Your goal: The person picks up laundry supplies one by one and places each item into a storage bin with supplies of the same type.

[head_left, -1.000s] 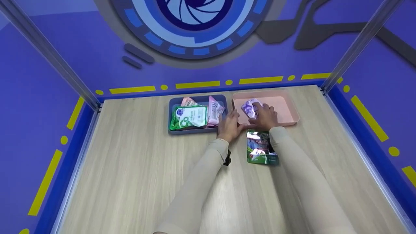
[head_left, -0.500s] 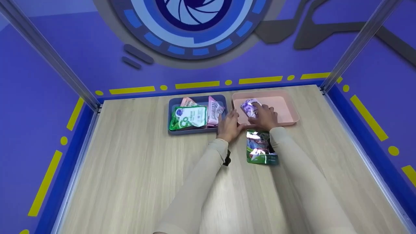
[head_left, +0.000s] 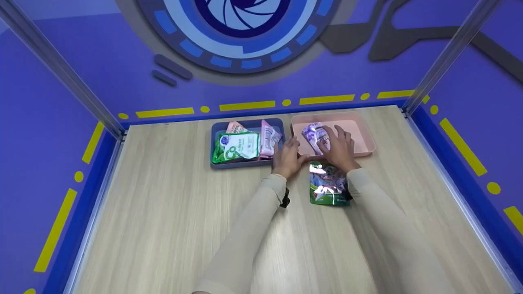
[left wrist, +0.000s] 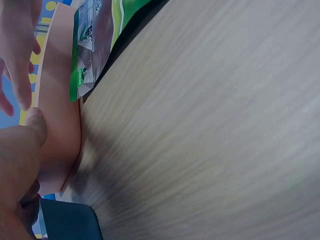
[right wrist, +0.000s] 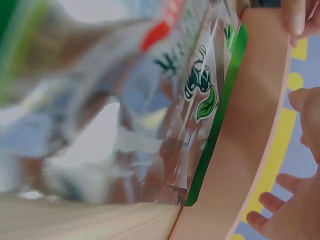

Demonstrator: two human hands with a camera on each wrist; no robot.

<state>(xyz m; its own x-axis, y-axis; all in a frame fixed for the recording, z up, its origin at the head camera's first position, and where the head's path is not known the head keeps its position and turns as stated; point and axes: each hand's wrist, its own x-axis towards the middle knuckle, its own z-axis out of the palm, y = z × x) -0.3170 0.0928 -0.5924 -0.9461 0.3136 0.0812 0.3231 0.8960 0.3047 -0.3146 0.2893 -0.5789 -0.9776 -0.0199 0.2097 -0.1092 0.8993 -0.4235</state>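
A purple-and-white packet (head_left: 317, 136) lies at the left side of the pink tray (head_left: 363, 136). Just over its right side is my right hand (head_left: 341, 149), fingers spread and loosely bent; in the right wrist view no item shows between the right hand's fingers (right wrist: 274, 201). My left hand (head_left: 287, 157) rests at the pink tray's front left corner, by the gap to the blue-grey tray (head_left: 241, 164). In the left wrist view its thumb (left wrist: 35, 125) touches the pink rim; its other fingers are mostly hidden. A shiny green pouch (head_left: 328, 185) lies in front of the pink tray.
Inside the blue-grey tray lie a green-and-white packet (head_left: 241, 146), a pink-and-white packet (head_left: 269, 139) and a peach packet (head_left: 236, 127). Both trays stand near the back wall (head_left: 102, 73) on a wooden table (head_left: 163, 212).
My right hand has let go of the purple packet and shifted slightly right, its fingers spreading. The packet stays in the pink tray. The left hand has not visibly moved.
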